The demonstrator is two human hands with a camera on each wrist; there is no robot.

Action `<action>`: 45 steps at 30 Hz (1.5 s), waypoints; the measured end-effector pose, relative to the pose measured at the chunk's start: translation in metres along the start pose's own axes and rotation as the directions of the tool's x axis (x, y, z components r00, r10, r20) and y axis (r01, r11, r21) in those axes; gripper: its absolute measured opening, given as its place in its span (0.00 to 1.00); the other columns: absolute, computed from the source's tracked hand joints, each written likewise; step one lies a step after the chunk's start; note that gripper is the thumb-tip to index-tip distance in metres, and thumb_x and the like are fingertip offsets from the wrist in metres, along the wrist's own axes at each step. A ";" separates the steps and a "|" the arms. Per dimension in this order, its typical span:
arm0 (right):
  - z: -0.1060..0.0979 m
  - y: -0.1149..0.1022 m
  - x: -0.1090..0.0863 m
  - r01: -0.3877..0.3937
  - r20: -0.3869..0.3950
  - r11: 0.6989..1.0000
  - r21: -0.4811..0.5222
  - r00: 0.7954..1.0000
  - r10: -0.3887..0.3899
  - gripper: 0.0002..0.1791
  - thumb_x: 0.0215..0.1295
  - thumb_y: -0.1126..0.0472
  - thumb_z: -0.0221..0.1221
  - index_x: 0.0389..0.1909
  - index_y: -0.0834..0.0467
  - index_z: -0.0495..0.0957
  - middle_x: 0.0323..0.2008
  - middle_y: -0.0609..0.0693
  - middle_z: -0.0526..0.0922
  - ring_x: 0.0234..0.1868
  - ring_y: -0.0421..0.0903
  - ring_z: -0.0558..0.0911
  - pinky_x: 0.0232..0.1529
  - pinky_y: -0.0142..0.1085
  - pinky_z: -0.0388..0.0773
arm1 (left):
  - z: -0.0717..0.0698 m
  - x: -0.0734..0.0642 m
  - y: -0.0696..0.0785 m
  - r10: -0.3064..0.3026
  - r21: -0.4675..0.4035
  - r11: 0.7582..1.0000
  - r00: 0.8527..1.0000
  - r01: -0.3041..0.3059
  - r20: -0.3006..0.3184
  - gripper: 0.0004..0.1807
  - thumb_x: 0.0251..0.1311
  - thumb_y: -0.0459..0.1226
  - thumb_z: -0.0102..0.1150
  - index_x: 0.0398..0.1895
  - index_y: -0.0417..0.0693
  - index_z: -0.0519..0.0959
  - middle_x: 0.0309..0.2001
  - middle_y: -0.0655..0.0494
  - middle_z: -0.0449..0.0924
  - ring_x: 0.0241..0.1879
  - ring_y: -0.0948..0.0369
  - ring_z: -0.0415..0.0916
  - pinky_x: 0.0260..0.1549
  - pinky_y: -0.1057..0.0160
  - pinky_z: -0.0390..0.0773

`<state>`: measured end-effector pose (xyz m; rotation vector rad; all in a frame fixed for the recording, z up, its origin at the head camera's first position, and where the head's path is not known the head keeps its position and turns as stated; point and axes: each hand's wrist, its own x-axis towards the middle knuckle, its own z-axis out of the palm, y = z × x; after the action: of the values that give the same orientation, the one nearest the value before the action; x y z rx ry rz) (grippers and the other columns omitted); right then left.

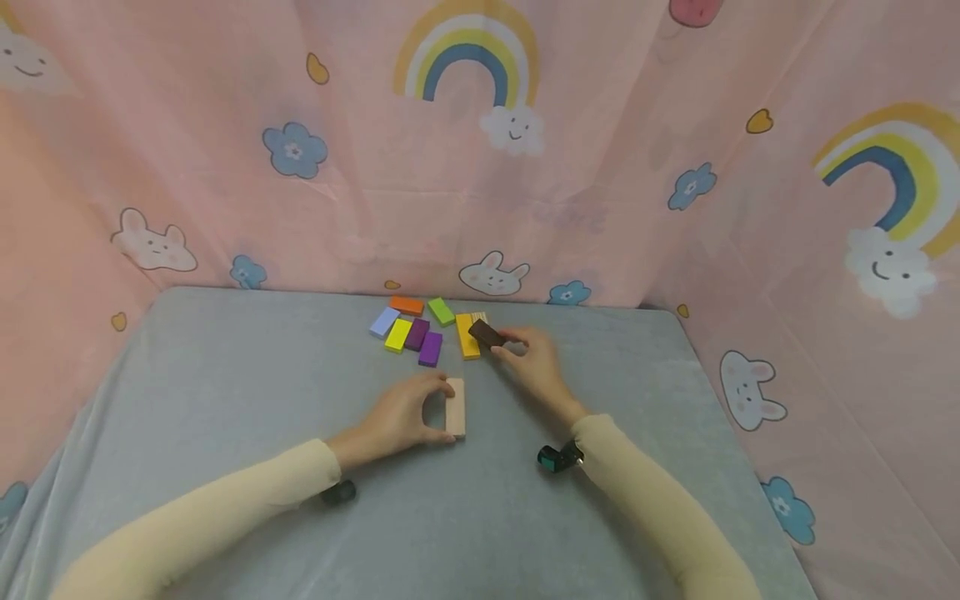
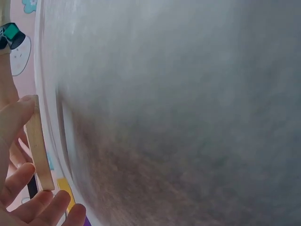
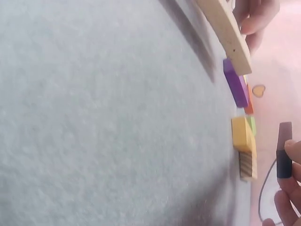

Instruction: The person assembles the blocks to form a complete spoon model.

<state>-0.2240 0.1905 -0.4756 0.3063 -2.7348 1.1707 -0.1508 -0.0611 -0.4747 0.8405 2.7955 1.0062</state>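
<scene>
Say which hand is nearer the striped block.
Right. The right hand, pinching the dark brown block, is close to the striped block, on its right; the left hand, holding the pale block, is farther off, toward the person.

"Where did the loose blocks (image 1: 417, 335) lie?"

"They lay on the table (image 1: 300, 375), at its far side, and the curtain (image 1: 360, 225) hung behind."

"And what was before them?"

"The left hand (image 1: 397, 412), with one held block (image 1: 456, 408) at its right. The right hand (image 1: 538, 362) was farther back (more to the right also), with another held block (image 1: 486, 333) at its left, near the rightmost loose ones."
</scene>
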 end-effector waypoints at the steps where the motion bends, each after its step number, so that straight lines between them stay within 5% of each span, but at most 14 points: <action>1: 0.001 -0.001 -0.001 0.003 0.010 1.000 0.011 1.000 -0.003 0.19 0.62 0.56 0.67 0.53 0.58 0.83 0.49 0.55 0.85 0.52 0.52 0.81 0.59 0.49 0.77 | 0.001 -0.002 0.000 -0.003 -0.002 1.000 1.000 0.003 -0.001 0.33 0.39 0.51 0.81 0.51 0.52 0.80 0.66 0.49 0.75 0.67 0.49 0.72 0.67 0.47 0.72; 21: 0.011 -0.010 -0.014 0.130 0.156 0.987 0.096 0.977 -0.144 0.19 0.62 0.58 0.67 0.53 0.59 0.82 0.50 0.55 0.84 0.47 0.48 0.85 0.51 0.43 0.84 | 0.009 -0.024 0.003 -0.004 -0.040 0.999 1.000 0.004 0.012 0.33 0.38 0.49 0.81 0.50 0.51 0.80 0.63 0.48 0.77 0.65 0.49 0.73 0.66 0.46 0.72; 37: 0.019 -0.016 -0.021 0.118 0.284 0.986 0.118 0.947 -0.147 0.20 0.63 0.59 0.66 0.56 0.56 0.81 0.51 0.51 0.84 0.50 0.45 0.83 0.55 0.40 0.82 | 0.018 -0.032 0.005 -0.005 -0.051 0.999 1.000 0.006 0.007 0.33 0.39 0.48 0.81 0.50 0.49 0.79 0.63 0.46 0.76 0.65 0.48 0.73 0.66 0.47 0.73; 45: 0.024 -0.013 -0.024 0.143 0.283 0.984 0.104 0.944 -0.167 0.20 0.63 0.59 0.65 0.56 0.57 0.81 0.52 0.52 0.84 0.50 0.46 0.83 0.54 0.40 0.83 | 0.019 -0.034 0.004 0.008 -0.020 1.000 1.000 -0.008 0.001 0.33 0.41 0.48 0.80 0.51 0.49 0.77 0.62 0.47 0.76 0.64 0.49 0.72 0.65 0.49 0.73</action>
<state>-0.1994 0.1670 -0.4879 0.7475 -2.8420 1.2872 -0.1151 -0.0649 -0.4920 0.8508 2.7790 1.0330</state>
